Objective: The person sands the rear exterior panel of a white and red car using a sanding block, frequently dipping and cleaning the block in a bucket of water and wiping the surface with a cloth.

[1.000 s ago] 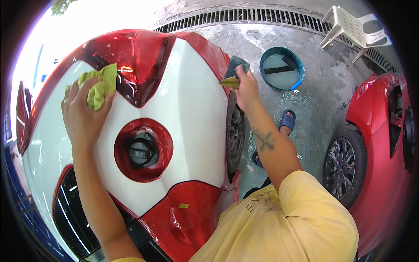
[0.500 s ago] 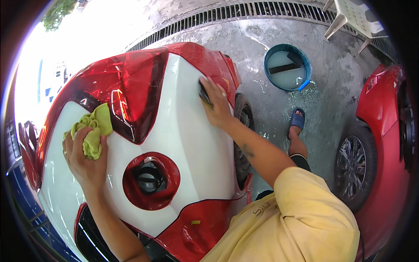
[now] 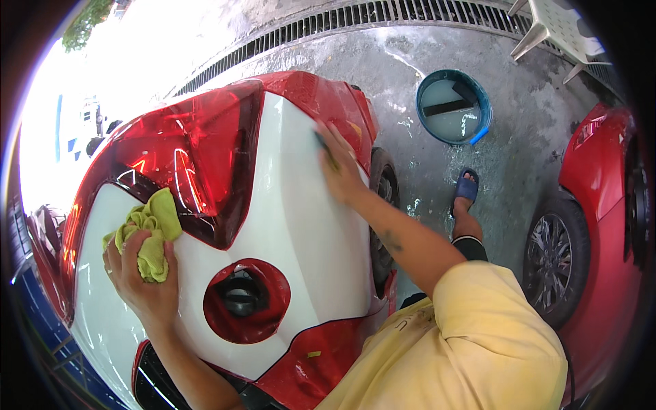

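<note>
Car panel, white and red, glossy: left hand bunches a green cloth; right hand pressed flat on a dark strip (likely a squeegee). Risk: trapped grit scratching paint.

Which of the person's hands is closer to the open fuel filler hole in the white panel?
Left. The left hand, gripping a green cloth, rests on the white panel just left of the fuel filler hole. The right hand presses the panel farther off, toward its upper right edge.

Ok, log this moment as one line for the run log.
left hand: shut on cloth, pressed to car | right hand: flat on car | bucket: on ground
</note>
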{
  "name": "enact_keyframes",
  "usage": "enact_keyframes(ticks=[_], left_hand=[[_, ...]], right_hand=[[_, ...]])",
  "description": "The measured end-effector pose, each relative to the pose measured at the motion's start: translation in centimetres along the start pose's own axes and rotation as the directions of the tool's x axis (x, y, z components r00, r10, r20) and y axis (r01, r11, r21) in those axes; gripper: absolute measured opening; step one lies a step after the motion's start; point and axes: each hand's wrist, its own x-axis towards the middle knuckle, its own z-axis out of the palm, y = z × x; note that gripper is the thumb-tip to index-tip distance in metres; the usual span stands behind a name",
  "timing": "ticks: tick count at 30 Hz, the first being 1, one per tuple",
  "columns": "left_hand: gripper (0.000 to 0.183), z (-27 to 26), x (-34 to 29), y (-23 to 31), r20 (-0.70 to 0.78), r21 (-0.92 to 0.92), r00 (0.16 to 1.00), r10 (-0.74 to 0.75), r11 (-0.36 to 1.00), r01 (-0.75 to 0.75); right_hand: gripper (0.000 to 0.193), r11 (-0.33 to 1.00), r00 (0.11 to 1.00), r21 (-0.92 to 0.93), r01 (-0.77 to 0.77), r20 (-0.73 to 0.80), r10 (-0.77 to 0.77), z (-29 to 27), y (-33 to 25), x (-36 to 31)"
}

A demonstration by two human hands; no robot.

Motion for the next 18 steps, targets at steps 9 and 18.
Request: enact_keyframes(ticks=[9, 18], left_hand=[[0.035, 0.4, -0.2, 0.0, 0.003, -0.054, 1.000, -0.001, 0.999, 0.001], [0.036, 0.3, 0.0, 0.2, -0.011, -0.042, 1.000, -0.001, 0.999, 0.001]], right_hand=[[0.050, 0.987, 0.988, 0.035, 0.155, -0.021, -0.154, 2.3, -2.9, 5.7], [0.054, 0.972, 0.976, 0.094, 0.215, 0.006, -0.216, 2.4, -1.3, 6.3]])
